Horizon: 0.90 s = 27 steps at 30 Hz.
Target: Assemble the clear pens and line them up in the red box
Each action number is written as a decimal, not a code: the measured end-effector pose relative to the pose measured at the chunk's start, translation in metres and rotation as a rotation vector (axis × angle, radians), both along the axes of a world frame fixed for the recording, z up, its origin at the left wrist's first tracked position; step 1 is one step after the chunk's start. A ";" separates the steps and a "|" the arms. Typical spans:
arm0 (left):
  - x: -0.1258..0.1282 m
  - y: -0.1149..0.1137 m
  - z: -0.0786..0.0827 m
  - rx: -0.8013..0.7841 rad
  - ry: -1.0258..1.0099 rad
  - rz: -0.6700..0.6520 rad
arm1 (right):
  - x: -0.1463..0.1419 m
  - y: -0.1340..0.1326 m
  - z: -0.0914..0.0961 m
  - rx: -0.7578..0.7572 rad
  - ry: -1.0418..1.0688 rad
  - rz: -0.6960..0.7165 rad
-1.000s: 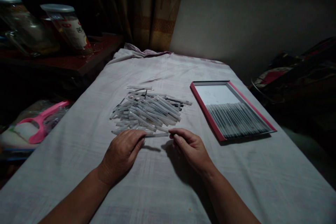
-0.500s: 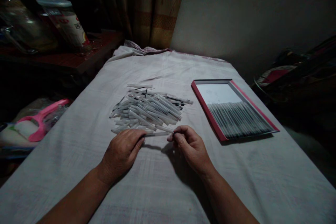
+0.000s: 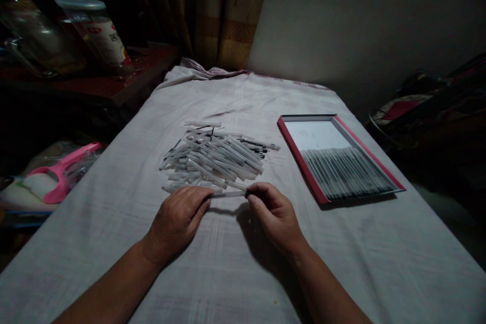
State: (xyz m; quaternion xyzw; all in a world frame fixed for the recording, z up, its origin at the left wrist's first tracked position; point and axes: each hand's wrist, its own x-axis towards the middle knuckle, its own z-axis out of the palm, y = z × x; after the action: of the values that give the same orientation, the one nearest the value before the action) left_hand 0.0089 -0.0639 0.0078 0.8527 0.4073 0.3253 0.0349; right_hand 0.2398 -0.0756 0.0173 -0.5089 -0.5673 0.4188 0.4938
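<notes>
A slim pen with a translucent barrel lies level between my hands, just in front of a heap of loose pen parts. My left hand is closed on its left end, thumb below and fingers over it. At the other end, my right hand pinches the dark tip between thumb and forefinger. Behind them spreads the heap of clear pen barrels, with dark pieces mixed in. To the right stands a shallow red-edged box, where many similar pens lie side by side in a row.
Pale checked cloth covers the table. At the left, a dark red cabinet top carries a lidded jar and a glass pitcher. A pink-handled object sits below it. A curtain hangs behind.
My right fingers have shifted slightly and now pinch the pen's dark tip, with the thumb raised against it. My left hand keeps its hold almost unmoved.
</notes>
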 end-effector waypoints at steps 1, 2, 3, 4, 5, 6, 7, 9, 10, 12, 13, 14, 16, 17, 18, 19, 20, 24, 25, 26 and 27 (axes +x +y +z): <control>0.000 0.000 0.000 -0.003 0.001 0.000 | 0.001 0.000 0.000 0.056 -0.062 -0.002; 0.000 0.000 0.000 -0.005 0.003 -0.001 | 0.002 0.000 -0.001 0.114 -0.121 -0.002; 0.000 0.000 -0.001 -0.004 0.005 -0.003 | 0.002 0.001 -0.001 0.166 -0.173 0.002; 0.000 0.000 -0.001 0.000 0.005 -0.004 | 0.003 0.001 -0.001 0.210 -0.214 0.008; 0.000 0.001 -0.001 0.005 0.005 -0.006 | 0.004 0.001 -0.001 0.247 -0.247 0.014; 0.000 0.001 0.000 0.012 0.001 -0.009 | 0.004 0.002 -0.001 0.277 -0.276 0.019; 0.000 0.002 0.000 0.016 -0.004 -0.014 | 0.005 0.002 -0.002 0.302 -0.303 0.021; 0.000 0.002 0.000 0.017 -0.017 -0.028 | 0.006 0.003 -0.002 0.335 -0.362 0.030; 0.000 0.002 0.000 0.014 -0.023 -0.035 | 0.006 0.003 -0.003 0.345 -0.395 0.034; 0.000 0.002 -0.001 0.003 -0.030 -0.042 | 0.007 0.004 -0.004 0.345 -0.462 0.045; 0.000 0.002 -0.001 -0.003 -0.030 -0.043 | 0.007 0.004 -0.004 0.340 -0.491 0.050; 0.000 0.002 -0.002 -0.007 -0.028 -0.044 | 0.007 0.004 -0.004 0.332 -0.509 0.057; 0.000 0.001 -0.003 -0.009 -0.026 -0.044 | 0.007 0.003 -0.003 0.304 -0.498 0.073; 0.000 0.001 -0.003 -0.008 -0.026 -0.042 | 0.007 0.003 -0.002 0.286 -0.471 0.080; 0.000 0.002 -0.003 -0.004 -0.028 -0.041 | 0.007 0.003 -0.001 0.273 -0.440 0.085; 0.000 0.002 -0.003 -0.001 -0.030 -0.041 | 0.007 0.002 -0.001 0.267 -0.414 0.089; 0.000 0.002 -0.003 0.000 -0.032 -0.041 | 0.007 0.002 -0.001 0.266 -0.399 0.091; 0.000 0.002 -0.003 -0.008 -0.030 -0.046 | 0.007 0.003 -0.002 0.255 -0.410 0.078; 0.000 0.002 -0.003 -0.008 -0.030 -0.047 | 0.007 0.003 -0.003 0.237 -0.411 0.073; 0.000 0.002 -0.003 -0.007 -0.029 -0.048 | 0.007 0.004 -0.003 0.220 -0.406 0.071; 0.000 0.003 -0.003 -0.004 -0.031 -0.048 | 0.007 0.003 -0.004 0.208 -0.394 0.077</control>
State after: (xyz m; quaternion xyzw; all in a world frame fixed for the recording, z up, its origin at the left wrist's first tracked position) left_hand 0.0094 -0.0613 0.0049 0.8570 0.3868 0.3368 0.0507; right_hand 0.2464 -0.0723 0.0137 -0.5053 -0.7117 0.2691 0.4072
